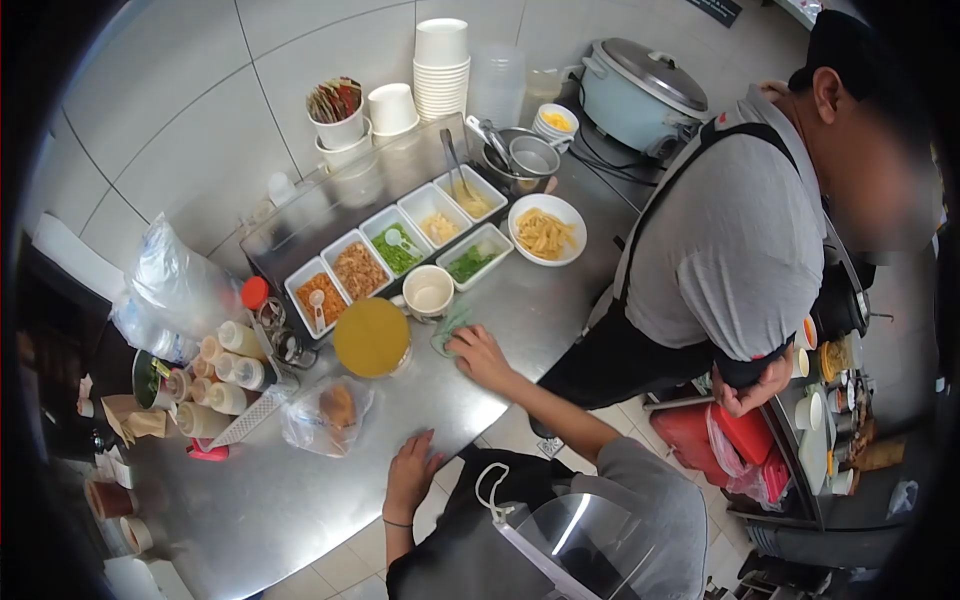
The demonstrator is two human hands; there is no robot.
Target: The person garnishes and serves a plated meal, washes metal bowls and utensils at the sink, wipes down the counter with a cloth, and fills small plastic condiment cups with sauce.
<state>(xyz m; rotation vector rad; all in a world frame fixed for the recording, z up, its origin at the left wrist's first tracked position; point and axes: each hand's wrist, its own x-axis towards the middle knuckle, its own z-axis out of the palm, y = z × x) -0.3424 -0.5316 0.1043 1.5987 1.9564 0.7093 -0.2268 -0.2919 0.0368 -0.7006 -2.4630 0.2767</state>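
Observation:
My right hand (485, 358) reaches over the steel counter with its fingers pressed on a crumpled green cloth (446, 334). Just beyond the cloth stands a white cup (429, 291). To the cloth's left is a round tub with a mustard-yellow top (372, 338). My left hand (413, 474) rests at the counter's near edge, fingers stretched out and holding nothing. A clear plastic bag with something brown inside (328, 415) lies beyond and left of it. A clear face shield (570, 540) at the bottom covers part of my body.
White trays of chopped ingredients (398, 248) line the back, beside a bowl of yellow pieces (547, 231). Squeeze bottles (225, 372) crowd the left. A rice cooker (640, 95) stands at back right. Another person (745, 210) stands close on my right, facing a second counter.

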